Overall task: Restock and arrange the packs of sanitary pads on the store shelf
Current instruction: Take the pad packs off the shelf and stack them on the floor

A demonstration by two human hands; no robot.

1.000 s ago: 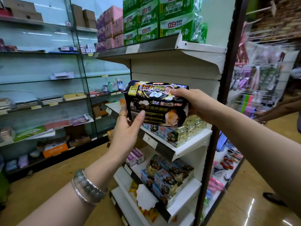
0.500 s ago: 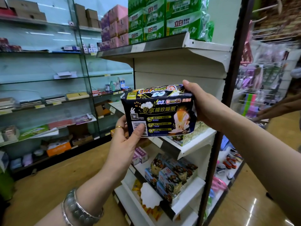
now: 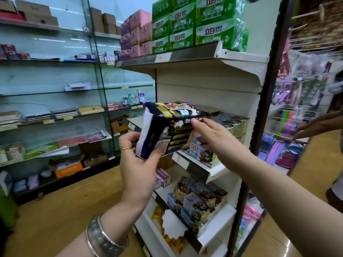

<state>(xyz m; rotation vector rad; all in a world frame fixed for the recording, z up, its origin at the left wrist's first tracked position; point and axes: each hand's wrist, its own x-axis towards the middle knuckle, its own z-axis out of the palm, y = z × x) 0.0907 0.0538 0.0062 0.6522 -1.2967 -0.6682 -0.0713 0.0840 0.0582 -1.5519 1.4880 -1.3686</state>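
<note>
The left hand [image 3: 138,164] is closing its grip on the lower near corner of the pack of sanitary pads [image 3: 172,125], thumb lying across the printed front and fingers curling behind. The right hand [image 3: 213,135] is pinching the pack's upper edge at the far end between thumb and fingertips; between the two grips the pack is hanging in the air, touching no shelf, tilted, its white-and-navy end face facing the camera.

Its long axis is running from the left hand up and rightward to the right hand, so the far end is pointing at the middle shelf [image 3: 220,170]; that shelf is lying just beyond and slightly below the pack, and the right hand is the nearer one to it. Printed boxes [image 3: 203,154] are standing along the shelf's front edge, so the pack is probably having to go in over them, far end leading; the space behind them is mostly hidden. Another person's arm [image 3: 315,124] is reaching in at the right.
</note>
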